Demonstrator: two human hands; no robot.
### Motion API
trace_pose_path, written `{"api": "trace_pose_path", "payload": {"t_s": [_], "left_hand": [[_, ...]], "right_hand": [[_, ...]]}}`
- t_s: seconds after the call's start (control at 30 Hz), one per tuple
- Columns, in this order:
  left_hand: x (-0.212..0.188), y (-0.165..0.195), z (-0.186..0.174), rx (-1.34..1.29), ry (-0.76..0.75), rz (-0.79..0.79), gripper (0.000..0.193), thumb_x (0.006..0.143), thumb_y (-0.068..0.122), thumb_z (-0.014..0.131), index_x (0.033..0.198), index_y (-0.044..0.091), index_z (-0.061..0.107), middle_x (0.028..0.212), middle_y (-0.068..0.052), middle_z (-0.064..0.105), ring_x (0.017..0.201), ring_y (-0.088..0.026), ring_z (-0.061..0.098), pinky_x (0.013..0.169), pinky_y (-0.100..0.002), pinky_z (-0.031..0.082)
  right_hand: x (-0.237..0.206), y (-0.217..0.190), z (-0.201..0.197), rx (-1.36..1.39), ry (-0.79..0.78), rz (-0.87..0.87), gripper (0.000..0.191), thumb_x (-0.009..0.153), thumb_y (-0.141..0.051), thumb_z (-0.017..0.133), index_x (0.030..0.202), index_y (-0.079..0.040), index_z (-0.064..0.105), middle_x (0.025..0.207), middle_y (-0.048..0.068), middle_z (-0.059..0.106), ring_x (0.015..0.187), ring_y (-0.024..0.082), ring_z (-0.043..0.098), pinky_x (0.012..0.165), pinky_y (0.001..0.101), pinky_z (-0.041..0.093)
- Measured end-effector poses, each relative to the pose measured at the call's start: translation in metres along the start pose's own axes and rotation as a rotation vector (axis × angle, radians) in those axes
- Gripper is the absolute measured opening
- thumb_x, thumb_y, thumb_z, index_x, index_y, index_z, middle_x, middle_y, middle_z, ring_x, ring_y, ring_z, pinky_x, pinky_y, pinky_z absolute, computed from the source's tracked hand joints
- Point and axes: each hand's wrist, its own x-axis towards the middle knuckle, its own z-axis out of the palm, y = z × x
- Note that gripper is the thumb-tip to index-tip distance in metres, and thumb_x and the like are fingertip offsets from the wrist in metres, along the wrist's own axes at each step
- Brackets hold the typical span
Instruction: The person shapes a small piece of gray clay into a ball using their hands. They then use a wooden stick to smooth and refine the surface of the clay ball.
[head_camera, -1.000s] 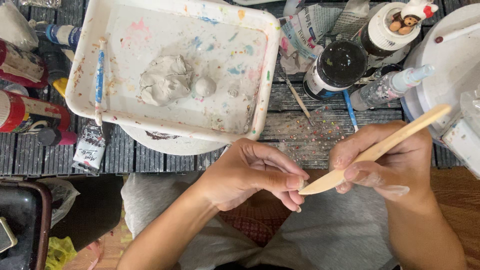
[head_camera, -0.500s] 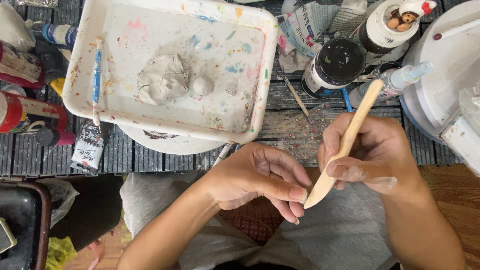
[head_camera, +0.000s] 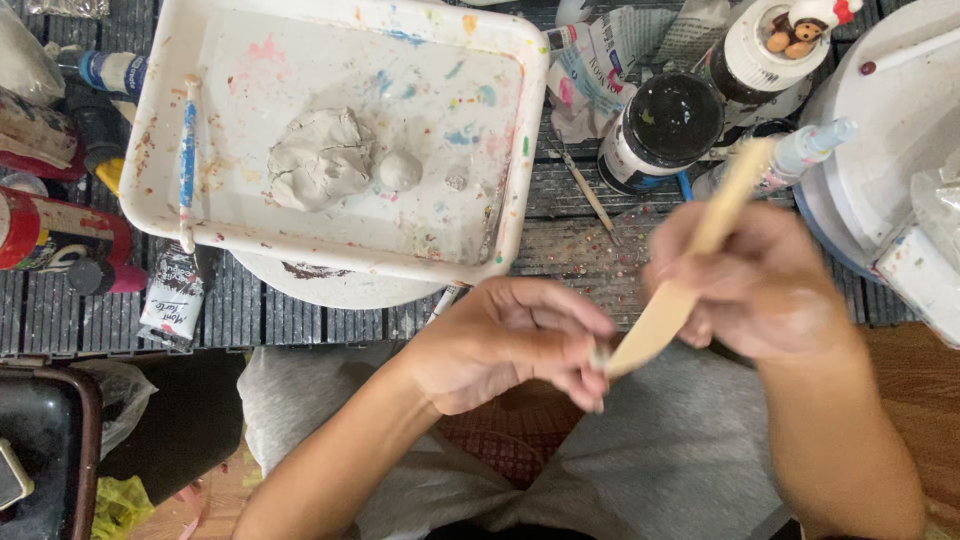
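The right hand (head_camera: 755, 290) grips a flat, pale wooden modelling stick (head_camera: 690, 265), fingers closed around its middle; the stick slants from 1 o'clock down to 7 o'clock, blurred. Its broad lower tip meets the fingertips of the left hand (head_camera: 510, 345), which are pinched together, perhaps on something too small to make out. At 11 o'clock, on the dark slatted bench (head_camera: 300, 315), a paint-flecked white plastic tray (head_camera: 335, 255) holds a grey clay lump (head_camera: 320, 158) and a small clay ball (head_camera: 400, 170) just beside it.
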Motion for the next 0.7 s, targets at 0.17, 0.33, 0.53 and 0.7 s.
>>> {"api": "trace_pose_path", "payload": {"t_s": [0.17, 0.33, 0.53, 0.7], "left_hand": [[-0.001, -0.001, -0.003, -0.002, 0.158, 0.083, 0.033, 0.101, 0.007, 0.07, 0.127, -0.013, 0.067, 0.107, -0.02, 0.072, 0.097, -0.027, 0.072, 0.089, -0.044, 0.062], [-0.003, -0.003, 0.001, -0.014, 0.169, 0.107, 0.029, 0.098, 0.005, 0.072, 0.12, -0.014, 0.069, 0.105, -0.022, 0.072, 0.094, -0.028, 0.073, 0.088, -0.048, 0.064], [-0.004, -0.001, 0.004, 0.011, 0.187, 0.157, 0.024, 0.096, -0.003, 0.07, 0.118, -0.012, 0.068, 0.107, -0.024, 0.072, 0.098, -0.034, 0.075, 0.09, -0.047, 0.064], [-0.002, -0.002, 0.004, 0.031, 0.208, 0.18, 0.025, 0.095, -0.004, 0.07, 0.12, -0.011, 0.068, 0.107, -0.025, 0.072, 0.099, -0.036, 0.075, 0.091, -0.047, 0.064]], "right_hand": [[-0.026, -0.022, -0.017, -0.265, 0.007, -0.176, 0.029, 0.108, -0.014, 0.066, 0.121, 0.011, 0.067, 0.087, 0.022, 0.074, 0.064, 0.022, 0.07, 0.054, 0.0283, 0.06], [-0.026, -0.039, -0.008, -0.639, -0.151, -0.346, 0.02, 0.1, -0.015, 0.067, 0.112, 0.0, 0.068, 0.084, 0.014, 0.074, 0.067, 0.02, 0.076, 0.062, 0.0375, 0.067], [-0.027, -0.03, 0.017, -0.903, -0.05, -0.467, 0.02, 0.093, -0.013, 0.075, 0.107, 0.0, 0.069, 0.088, 0.013, 0.074, 0.072, 0.02, 0.074, 0.065, 0.0381, 0.062], [-0.027, -0.025, 0.023, -0.83, -0.034, -0.427, 0.024, 0.091, -0.013, 0.074, 0.107, 0.003, 0.068, 0.089, 0.015, 0.074, 0.07, 0.019, 0.073, 0.064, 0.0343, 0.061]]}}
